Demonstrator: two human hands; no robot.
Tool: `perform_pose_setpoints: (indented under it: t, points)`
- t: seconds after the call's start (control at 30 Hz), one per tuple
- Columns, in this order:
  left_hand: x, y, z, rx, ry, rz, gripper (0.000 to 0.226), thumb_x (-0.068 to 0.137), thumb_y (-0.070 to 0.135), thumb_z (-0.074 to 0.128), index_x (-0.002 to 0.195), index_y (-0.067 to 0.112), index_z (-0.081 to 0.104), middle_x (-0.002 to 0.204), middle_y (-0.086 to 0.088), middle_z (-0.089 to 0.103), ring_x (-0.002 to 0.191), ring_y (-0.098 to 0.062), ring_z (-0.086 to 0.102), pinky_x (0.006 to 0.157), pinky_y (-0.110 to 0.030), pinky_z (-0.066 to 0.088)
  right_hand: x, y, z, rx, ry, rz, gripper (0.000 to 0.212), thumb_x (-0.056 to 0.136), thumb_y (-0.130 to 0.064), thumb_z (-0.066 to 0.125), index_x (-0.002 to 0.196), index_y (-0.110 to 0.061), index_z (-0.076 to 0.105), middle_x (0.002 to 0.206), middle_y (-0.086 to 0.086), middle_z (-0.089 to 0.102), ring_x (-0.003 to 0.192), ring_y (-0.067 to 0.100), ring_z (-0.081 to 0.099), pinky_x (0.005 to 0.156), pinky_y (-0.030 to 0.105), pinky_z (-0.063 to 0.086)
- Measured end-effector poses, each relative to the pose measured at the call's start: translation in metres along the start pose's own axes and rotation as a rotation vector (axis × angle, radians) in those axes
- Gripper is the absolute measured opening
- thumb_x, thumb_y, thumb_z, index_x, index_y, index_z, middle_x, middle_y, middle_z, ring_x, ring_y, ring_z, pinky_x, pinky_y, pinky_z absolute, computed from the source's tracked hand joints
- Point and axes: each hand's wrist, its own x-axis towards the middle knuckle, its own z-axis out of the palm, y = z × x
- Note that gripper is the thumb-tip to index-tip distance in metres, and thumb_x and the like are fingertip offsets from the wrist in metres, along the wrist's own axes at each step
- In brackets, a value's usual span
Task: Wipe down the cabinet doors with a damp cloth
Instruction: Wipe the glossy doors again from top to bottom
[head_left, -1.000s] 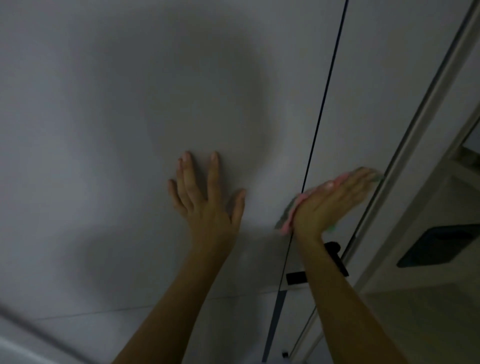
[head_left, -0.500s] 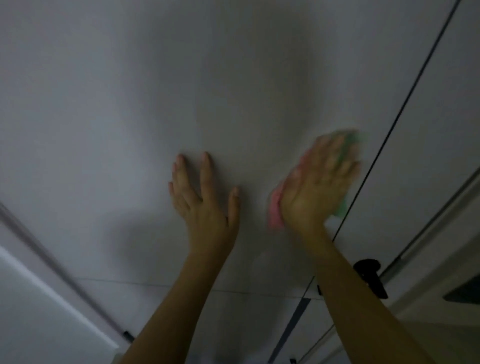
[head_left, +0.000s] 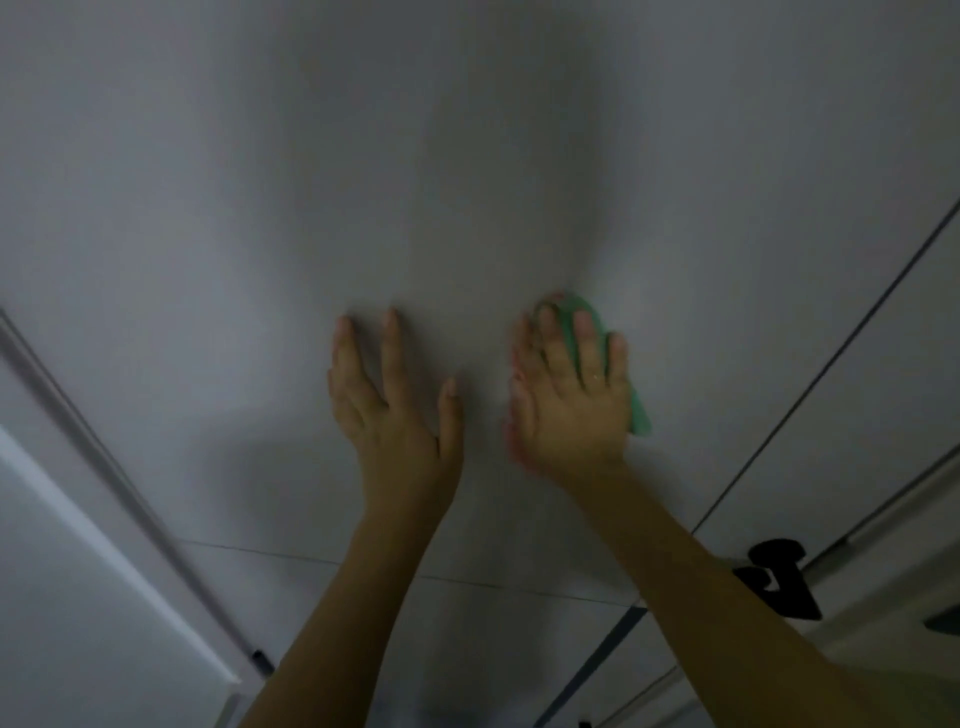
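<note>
A person's left hand (head_left: 397, 410) braces flat, fingers spread, on a pale cabinet door (head_left: 467, 182) while the right hand (head_left: 571, 400) at 3 o'clock of it presses a green-and-pink cloth (head_left: 636, 402) flat. Mid-wipe; the unwiped panel toward 12 o'clock likely comes next, under steady pressure

The light is dim and grey. A pale wall panel (head_left: 67, 571) fills the lower left of the frame, edged by a grey trim strip (head_left: 119, 483). A black fitting (head_left: 779, 577) sits at lower right.
</note>
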Motion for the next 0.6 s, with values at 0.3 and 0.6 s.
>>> perform_pose_setpoints:
  t: [0.3, 0.6]
  points:
    - [0.025, -0.074, -0.033, 0.019, 0.021, 0.144, 0.064, 0.097, 0.050, 0.031, 0.150, 0.016, 0.020, 0.156, -0.022, 0.012, 0.147, -0.030, 0.009, 0.114, -0.055, 0.019, 0.061, -0.077, 0.017, -0.041, 0.114, 0.298, 0.065, 0.086, -0.032, 0.039, 0.144, -0.006, 0.025, 0.148, 0.013, 0.024, 0.138, 0.038, 0.016, 0.116, 0.044, -0.006]
    - [0.034, -0.147, -0.046, 0.061, 0.108, 0.307, 0.064, 0.090, 0.038, 0.042, 0.146, 0.008, 0.030, 0.150, -0.028, 0.021, 0.139, -0.040, 0.020, 0.111, -0.057, 0.022, 0.043, -0.042, 0.009, -0.157, 0.129, 0.230, 0.058, 0.098, -0.028, 0.030, 0.151, -0.010, 0.017, 0.153, 0.018, 0.026, 0.146, 0.030, 0.008, 0.118, 0.047, 0.005]
